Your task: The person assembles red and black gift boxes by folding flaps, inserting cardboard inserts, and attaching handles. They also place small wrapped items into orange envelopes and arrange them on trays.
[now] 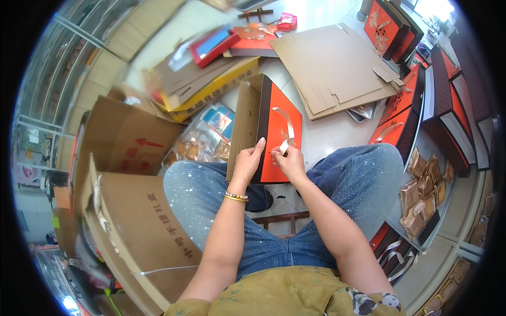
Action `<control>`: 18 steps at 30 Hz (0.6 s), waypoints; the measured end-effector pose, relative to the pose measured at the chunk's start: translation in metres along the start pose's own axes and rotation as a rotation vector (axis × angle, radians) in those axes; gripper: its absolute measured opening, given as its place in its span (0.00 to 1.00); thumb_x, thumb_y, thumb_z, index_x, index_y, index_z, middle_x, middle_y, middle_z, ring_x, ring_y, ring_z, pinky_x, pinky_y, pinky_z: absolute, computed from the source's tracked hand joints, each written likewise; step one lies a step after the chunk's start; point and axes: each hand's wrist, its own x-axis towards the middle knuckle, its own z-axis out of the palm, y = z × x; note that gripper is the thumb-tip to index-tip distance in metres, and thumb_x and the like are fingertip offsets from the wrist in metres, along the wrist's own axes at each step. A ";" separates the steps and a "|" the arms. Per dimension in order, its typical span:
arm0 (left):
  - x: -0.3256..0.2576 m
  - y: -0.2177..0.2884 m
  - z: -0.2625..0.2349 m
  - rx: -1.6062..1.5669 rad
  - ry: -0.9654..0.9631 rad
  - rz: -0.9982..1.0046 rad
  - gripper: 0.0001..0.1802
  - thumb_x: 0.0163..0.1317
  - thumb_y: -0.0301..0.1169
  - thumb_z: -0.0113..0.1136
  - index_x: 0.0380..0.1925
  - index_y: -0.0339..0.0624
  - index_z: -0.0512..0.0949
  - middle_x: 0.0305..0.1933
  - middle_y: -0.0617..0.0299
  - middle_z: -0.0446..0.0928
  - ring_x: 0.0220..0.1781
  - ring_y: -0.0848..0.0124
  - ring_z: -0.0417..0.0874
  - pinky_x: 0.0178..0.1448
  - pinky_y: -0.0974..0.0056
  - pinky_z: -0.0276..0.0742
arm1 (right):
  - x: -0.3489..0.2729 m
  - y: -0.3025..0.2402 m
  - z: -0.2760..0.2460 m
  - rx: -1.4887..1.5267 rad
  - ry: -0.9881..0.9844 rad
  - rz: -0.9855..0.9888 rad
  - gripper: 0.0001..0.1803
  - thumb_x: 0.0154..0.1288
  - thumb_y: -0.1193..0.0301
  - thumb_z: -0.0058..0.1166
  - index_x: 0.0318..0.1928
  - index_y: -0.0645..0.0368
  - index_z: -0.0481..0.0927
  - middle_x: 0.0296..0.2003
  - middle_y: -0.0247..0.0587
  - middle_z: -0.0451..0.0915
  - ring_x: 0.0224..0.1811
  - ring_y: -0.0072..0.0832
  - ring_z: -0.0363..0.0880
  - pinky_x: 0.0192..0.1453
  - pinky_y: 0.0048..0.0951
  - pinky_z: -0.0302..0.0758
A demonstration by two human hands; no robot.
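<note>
Pale floor tiles (322, 138) form the work area, with the person seated over it, knees apart. Left hand (245, 164): closed on the near left edge of the orange-and-black box (278, 138), thumb extended along the dark border. Right hand (290, 163): fingertips pinched together on the lower part of the white ribbon (288, 126), against the orange face. The box is held between the knees, its brown inner side facing left. Caution: a hard pull on the ribbon could tear it from the panel; a slack left grip could let the box twist; excess squeeze could bend its wall. Adjacent left: clear bag of packets (192, 147), then a large brown carton (139, 210). Beyond the box: flat cardboard sheets (334, 68). Right: gold-wrapped packets (421, 189).
</note>
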 end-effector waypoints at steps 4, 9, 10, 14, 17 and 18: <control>0.006 -0.012 0.001 0.001 0.028 0.002 0.42 0.71 0.65 0.57 0.38 0.26 0.88 0.33 0.51 0.87 0.40 0.69 0.86 0.49 0.63 0.80 | 0.001 0.006 0.002 -0.423 0.068 -0.378 0.06 0.67 0.74 0.65 0.40 0.66 0.86 0.33 0.48 0.87 0.33 0.33 0.88 0.39 0.36 0.83; 0.013 -0.019 0.001 0.029 -0.004 0.003 0.43 0.72 0.66 0.54 0.41 0.27 0.88 0.37 0.50 0.88 0.42 0.66 0.87 0.51 0.62 0.81 | 0.002 0.011 0.005 -0.480 0.117 -0.536 0.06 0.63 0.75 0.66 0.38 0.66 0.86 0.31 0.54 0.85 0.32 0.45 0.87 0.38 0.39 0.81; 0.012 -0.017 0.002 -0.172 -0.023 -0.021 0.42 0.73 0.65 0.54 0.43 0.28 0.87 0.38 0.51 0.88 0.41 0.66 0.87 0.51 0.62 0.81 | 0.001 0.009 0.005 -0.522 0.133 -0.567 0.06 0.64 0.75 0.66 0.38 0.66 0.85 0.31 0.54 0.85 0.32 0.43 0.87 0.38 0.39 0.81; 0.007 -0.010 0.004 -0.622 -0.138 -0.199 0.29 0.77 0.50 0.56 0.50 0.30 0.85 0.43 0.53 0.88 0.44 0.67 0.88 0.51 0.64 0.84 | 0.003 0.014 0.006 -0.472 0.126 -0.461 0.06 0.66 0.76 0.66 0.39 0.67 0.84 0.31 0.50 0.86 0.31 0.34 0.88 0.37 0.36 0.83; 0.027 -0.044 0.000 -0.578 -0.279 -0.232 0.13 0.73 0.29 0.61 0.50 0.30 0.84 0.43 0.53 0.88 0.40 0.68 0.90 0.43 0.65 0.86 | 0.005 0.013 0.006 -0.148 0.038 -0.222 0.06 0.69 0.77 0.65 0.40 0.69 0.84 0.32 0.44 0.87 0.31 0.27 0.88 0.37 0.31 0.86; 0.032 -0.050 0.002 -0.600 -0.294 -0.237 0.11 0.72 0.26 0.61 0.49 0.31 0.85 0.43 0.53 0.88 0.38 0.68 0.90 0.41 0.65 0.86 | 0.004 0.012 0.006 -0.023 0.002 -0.131 0.05 0.70 0.78 0.64 0.40 0.69 0.83 0.33 0.42 0.87 0.31 0.24 0.87 0.37 0.29 0.87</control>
